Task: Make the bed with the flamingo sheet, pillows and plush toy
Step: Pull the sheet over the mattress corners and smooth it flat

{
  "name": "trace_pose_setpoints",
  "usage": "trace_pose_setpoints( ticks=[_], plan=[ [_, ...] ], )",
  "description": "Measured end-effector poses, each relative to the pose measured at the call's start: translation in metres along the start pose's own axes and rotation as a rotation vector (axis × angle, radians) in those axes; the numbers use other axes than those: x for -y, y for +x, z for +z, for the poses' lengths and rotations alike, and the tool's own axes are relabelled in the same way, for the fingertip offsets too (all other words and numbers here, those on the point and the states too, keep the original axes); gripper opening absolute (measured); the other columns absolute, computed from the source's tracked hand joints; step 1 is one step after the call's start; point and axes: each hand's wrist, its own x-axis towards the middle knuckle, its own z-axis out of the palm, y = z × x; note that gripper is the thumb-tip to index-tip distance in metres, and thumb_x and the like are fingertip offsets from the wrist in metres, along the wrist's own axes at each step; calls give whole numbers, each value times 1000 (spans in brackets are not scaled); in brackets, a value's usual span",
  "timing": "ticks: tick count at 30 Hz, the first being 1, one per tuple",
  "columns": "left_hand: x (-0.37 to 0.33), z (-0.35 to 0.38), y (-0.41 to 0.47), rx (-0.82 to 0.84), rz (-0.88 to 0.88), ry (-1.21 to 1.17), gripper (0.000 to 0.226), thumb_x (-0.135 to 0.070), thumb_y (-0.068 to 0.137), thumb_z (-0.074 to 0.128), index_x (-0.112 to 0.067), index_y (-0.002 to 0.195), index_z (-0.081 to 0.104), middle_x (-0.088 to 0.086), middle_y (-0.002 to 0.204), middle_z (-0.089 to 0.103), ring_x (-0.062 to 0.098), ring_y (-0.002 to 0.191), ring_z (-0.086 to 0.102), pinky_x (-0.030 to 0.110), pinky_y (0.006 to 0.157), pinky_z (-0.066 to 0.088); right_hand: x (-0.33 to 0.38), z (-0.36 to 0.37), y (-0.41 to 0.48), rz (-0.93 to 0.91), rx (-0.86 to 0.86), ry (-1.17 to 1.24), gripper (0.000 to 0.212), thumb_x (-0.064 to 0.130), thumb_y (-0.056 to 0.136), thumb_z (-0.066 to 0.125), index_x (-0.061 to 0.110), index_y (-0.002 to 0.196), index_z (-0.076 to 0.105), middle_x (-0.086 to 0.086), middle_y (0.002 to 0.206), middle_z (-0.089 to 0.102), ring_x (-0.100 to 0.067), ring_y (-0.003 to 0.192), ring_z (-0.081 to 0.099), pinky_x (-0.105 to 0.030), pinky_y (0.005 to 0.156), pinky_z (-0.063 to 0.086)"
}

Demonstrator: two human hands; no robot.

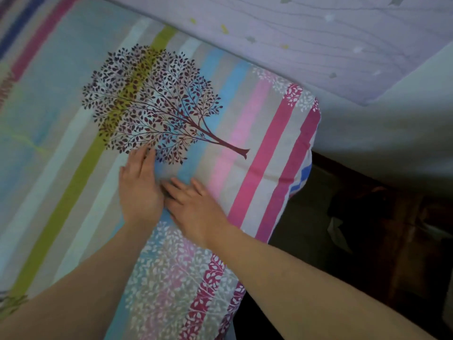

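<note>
A striped pillow [245, 114] with a dark tree print lies on the bed, its right end at the bed's edge. My left hand [139, 187] lies flat on it with straight fingers, just below the tree. Beside it, my right hand [193, 204] presses flat on the pillow too, its fingers touching the left hand. A second striped pillow [183, 285] with white leaf prints lies nearer to me, partly under my forearms. No flamingo sheet or plush toy shows.
A lilac wall covering [318, 40] with small leaf marks runs along the top. A pale wall [392, 133] stands at right. Below it is a dark gap and brown floor [380, 229] beside the bed. More striped bedding [36, 94] spreads to the left.
</note>
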Motion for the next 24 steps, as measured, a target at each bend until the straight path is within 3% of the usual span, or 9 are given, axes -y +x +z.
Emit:
trace_pose_setpoints(
  ticks=[2, 5, 8, 17, 21, 24],
  plan=[
    [9, 3, -6, 30, -53, 40, 58, 1, 82, 53, -5, 139, 44, 13, 149, 38, 32, 138, 34, 56, 109, 29, -9, 7, 9, -31, -6, -120, 51, 33, 94, 44, 21, 144, 39, 1, 155, 29, -18, 144, 23, -41, 114, 18],
    [-6, 9, -7, 81, 16, 109, 50, -17, 93, 38, -8, 143, 39, 9, 152, 33, 29, 141, 29, 55, 111, 24, -59, -9, 13, 34, -113, -247, 59, 45, 93, 41, 25, 148, 33, 2, 156, 26, -17, 145, 21, -37, 116, 14],
    [-44, 21, 6, 155, 87, 136, 53, -28, 96, 29, -17, 148, 30, 1, 157, 24, 26, 145, 19, 53, 115, 14, -112, -33, 4, 158, -162, -312, 57, 47, 96, 37, 29, 149, 28, 1, 158, 21, -21, 146, 17, -39, 118, 14],
    [-167, 53, 71, 271, 440, 180, 54, -37, 97, 31, -21, 149, 29, -4, 157, 24, 26, 146, 17, 60, 114, 15, -197, -80, -25, 510, -142, -359, 60, 50, 98, 17, 29, 152, 2, -1, 161, -1, -22, 148, 0, -39, 118, 8],
    [-199, 62, 89, 317, 430, 162, 57, -35, 100, 31, -29, 152, 7, -11, 160, 1, 22, 148, -5, 54, 116, -5, -214, -92, -24, 557, -154, -309, 59, 43, 100, 20, 21, 153, 7, 0, 161, 1, -16, 148, 1, -35, 118, 9],
    [-207, 62, 98, 356, 452, 157, 58, -35, 101, 29, -30, 152, 1, -12, 160, -6, 21, 147, -11, 52, 117, -6, -218, -99, -22, 591, -361, -162, 47, 27, 100, 35, 23, 147, 33, 1, 157, 23, -16, 144, 22, -35, 115, 22]
  ],
)
